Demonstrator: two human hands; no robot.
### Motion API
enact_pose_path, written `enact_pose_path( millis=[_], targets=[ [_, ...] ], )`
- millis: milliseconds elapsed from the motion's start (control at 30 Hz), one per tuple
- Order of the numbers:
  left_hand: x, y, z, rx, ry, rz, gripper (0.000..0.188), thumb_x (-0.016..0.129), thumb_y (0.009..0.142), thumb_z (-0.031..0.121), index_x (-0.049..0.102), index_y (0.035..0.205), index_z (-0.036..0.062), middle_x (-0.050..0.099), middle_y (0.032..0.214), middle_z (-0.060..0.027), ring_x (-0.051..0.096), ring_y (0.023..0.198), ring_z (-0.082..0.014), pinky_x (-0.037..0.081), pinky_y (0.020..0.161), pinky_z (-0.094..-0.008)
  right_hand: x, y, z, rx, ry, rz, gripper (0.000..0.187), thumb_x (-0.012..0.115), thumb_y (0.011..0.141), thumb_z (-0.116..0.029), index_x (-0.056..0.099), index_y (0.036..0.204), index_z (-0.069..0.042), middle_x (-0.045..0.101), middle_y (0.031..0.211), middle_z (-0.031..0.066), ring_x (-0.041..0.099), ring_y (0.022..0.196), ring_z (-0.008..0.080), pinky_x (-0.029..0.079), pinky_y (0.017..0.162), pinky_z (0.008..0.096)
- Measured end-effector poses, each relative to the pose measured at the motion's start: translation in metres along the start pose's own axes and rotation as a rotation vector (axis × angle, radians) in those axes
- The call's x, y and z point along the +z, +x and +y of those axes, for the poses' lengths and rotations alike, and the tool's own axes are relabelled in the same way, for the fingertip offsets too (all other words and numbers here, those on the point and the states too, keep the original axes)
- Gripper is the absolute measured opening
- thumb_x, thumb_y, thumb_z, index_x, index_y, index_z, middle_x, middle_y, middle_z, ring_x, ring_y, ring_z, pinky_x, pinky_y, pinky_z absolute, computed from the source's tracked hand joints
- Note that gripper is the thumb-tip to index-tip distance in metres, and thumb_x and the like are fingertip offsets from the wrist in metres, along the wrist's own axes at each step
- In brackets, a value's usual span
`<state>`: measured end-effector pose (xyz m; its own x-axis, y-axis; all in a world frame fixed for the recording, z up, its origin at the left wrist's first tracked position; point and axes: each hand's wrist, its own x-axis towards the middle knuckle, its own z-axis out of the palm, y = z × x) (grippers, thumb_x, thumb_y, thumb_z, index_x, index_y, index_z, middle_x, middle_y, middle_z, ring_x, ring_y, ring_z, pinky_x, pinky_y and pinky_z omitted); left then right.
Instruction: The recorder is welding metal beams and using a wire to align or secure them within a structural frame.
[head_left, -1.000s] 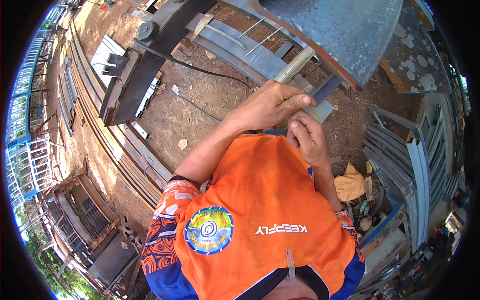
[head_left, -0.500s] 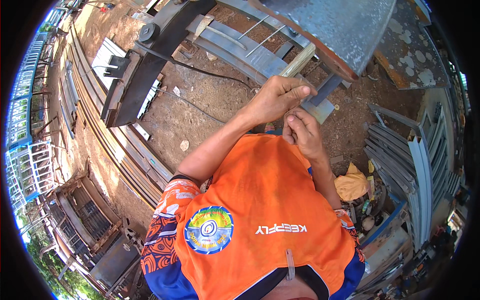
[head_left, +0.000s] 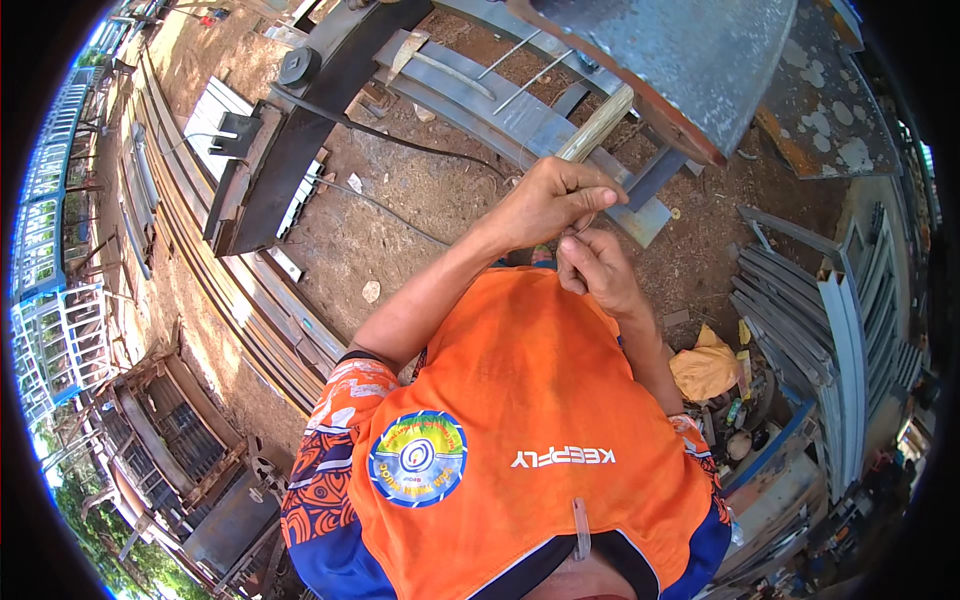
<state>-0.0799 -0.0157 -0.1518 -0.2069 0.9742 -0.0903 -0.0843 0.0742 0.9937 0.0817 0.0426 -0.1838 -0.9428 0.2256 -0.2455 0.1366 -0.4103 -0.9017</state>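
My left hand point(head_left: 566, 202) is closed in a pinch, its thumb laid along the bent fingers. Just nearer to me, my right hand point(head_left: 600, 270) is closed too, thumb pressed on its forefinger. Between the fingertips runs a thin wire point(head_left: 578, 228), and both hands seem to grip it; its ends are too fine to follow. Beyond the left hand a pale wooden handle point(head_left: 597, 122) slants away under a large rusty-edged steel plate point(head_left: 670, 60). Flat grey steel strips point(head_left: 640, 218) lie below and beyond the hands.
A hammer-like tool point(head_left: 440, 72) and two thin rods point(head_left: 532, 82) rest on steel plates. A dark steel beam point(head_left: 325, 90) with a black cable point(head_left: 400, 140) stands left. Long steel bars point(head_left: 230, 290) lie farther left. Stacked grey frames point(head_left: 790, 300) and a yellow cloth point(head_left: 705, 366) are right.
My right hand has drawn slightly toward me and left, widening the gap between the hands. The left hand has shifted a little toward me, still pinching.
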Motion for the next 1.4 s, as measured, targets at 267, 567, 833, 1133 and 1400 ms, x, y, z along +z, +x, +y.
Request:
enact_pose_path(
  millis=[267, 567, 833, 1133, 1400],
  targets=[
    [-0.005, -0.001, 0.006, 0.024, 0.126, 0.055, 0.043, 0.073, 0.091, 0.019, 0.061, 0.130, 0.0048, 0.058, 0.076, 0.0005, 0.051, 0.065, -0.0064, 0.043, 0.058, -0.0269, 0.008, 0.001, 0.001, -0.064, 0.018, 0.083, 0.047, 0.044, 0.106, -0.032, 0.047, 0.067, -0.007, 0.045, 0.055, 0.0005, 0.040, 0.049, 0.0082, 0.038, 0.050, 0.0255],
    [-0.023, -0.043, 0.017, 0.774, 0.587, 0.345, 0.013, 0.075, 0.080, 0.009, 0.070, 0.091, 0.0027, 0.067, 0.085, -0.0096, 0.065, 0.074, -0.0261, 0.049, 0.063, -0.0365, 0.000, 0.002, -0.008, -0.075, 0.264, 0.218, 0.041, 0.047, 0.106, -0.036, 0.050, 0.076, -0.008, 0.050, 0.058, 0.0021, 0.047, 0.047, 0.0086, 0.028, 0.043, 0.0219],
    [-0.006, -0.030, -0.023, -0.065, -0.102, -0.023, 0.031, 0.053, 0.095, 0.000, 0.069, 0.121, 0.0038, 0.068, 0.119, -0.0115, 0.064, 0.109, -0.0225, 0.052, 0.092, -0.0370, -0.005, 0.001, -0.010, -0.108, 0.367, 0.028, 0.041, 0.044, 0.107, -0.037, 0.051, 0.082, -0.005, 0.056, 0.062, 0.0110, 0.044, 0.041, 0.0101, 0.028, 0.040, 0.0222],
    [-0.011, -0.001, -0.015, 0.320, 0.041, -0.426, 0.036, 0.055, 0.084, -0.009, 0.067, 0.117, 0.0013, 0.057, 0.138, -0.0170, 0.054, 0.130, -0.0303, 0.046, 0.105, -0.0417, -0.007, -0.008, -0.001, -0.018, 0.512, -0.086, 0.037, 0.048, 0.106, -0.033, 0.058, 0.087, -0.003, 0.060, 0.062, 0.0130, 0.047, 0.043, 0.0105, 0.028, 0.041, 0.0215],
    [-0.017, -0.011, -0.014, 0.510, 0.351, -0.228, 0.015, 0.062, 0.085, -0.005, 0.062, 0.099, 0.0005, 0.064, 0.091, -0.0139, 0.065, 0.085, -0.0336, 0.052, 0.073, -0.0406, 0.003, -0.009, -0.007, -0.003, 0.449, -0.017, 0.031, 0.057, 0.098, -0.024, 0.067, 0.078, -0.002, 0.049, 0.049, 0.0042, 0.054, 0.051, 0.0139, 0.030, 0.046, 0.0254]
  ],
)
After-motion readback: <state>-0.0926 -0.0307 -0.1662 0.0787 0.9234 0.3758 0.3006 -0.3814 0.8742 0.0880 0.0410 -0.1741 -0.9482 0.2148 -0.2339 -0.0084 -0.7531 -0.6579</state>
